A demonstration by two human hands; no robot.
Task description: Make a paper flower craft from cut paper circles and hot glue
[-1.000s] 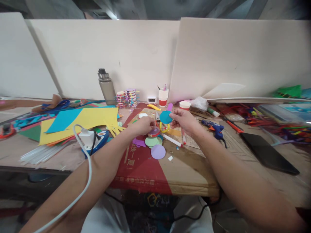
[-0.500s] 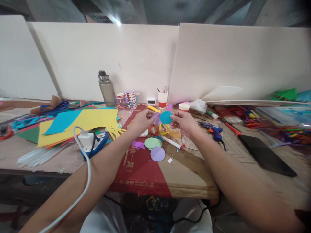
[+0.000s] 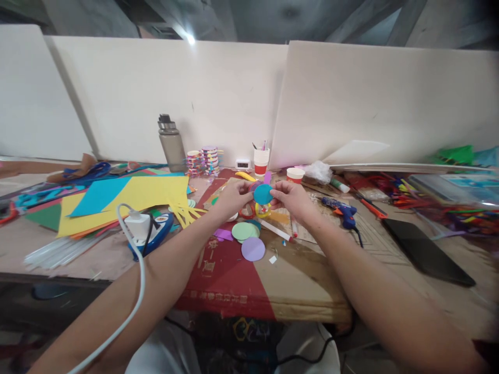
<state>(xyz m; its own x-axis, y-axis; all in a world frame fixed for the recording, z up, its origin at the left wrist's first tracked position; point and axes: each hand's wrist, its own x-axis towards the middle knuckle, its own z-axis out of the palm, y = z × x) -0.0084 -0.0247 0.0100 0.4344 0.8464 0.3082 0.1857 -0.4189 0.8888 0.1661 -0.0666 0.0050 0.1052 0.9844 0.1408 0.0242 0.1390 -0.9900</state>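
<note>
My right hand (image 3: 290,197) pinches the edge of a round blue paper disc (image 3: 263,194) above the cardboard. Opposite it, my left hand (image 3: 235,198) is closed at the disc's left side, on a purple paper piece (image 3: 254,185) mostly hidden behind the disc. A purple strip (image 3: 267,177) shows just above the disc. Under the hands lie a red ring (image 3: 247,210), partly covered, and a yellow ring (image 3: 262,210). Nearer me are a light green paper disc (image 3: 245,231), a lilac paper disc (image 3: 253,249) and a white marker (image 3: 275,229) with a red end.
A glue gun (image 3: 340,209) and a black phone (image 3: 427,252) lie at right. Coloured sheets (image 3: 156,195), a plugged-in power strip (image 3: 161,231) and clear sticks (image 3: 64,250) are at left. Behind stand a bottle (image 3: 171,145), decorated cups (image 3: 210,160) and paper cups (image 3: 261,161).
My left hand has moved right, bringing the purple piece up to the blue disc. My right hand has shifted slightly left and down with the disc, which now overlaps the purple piece.
</note>
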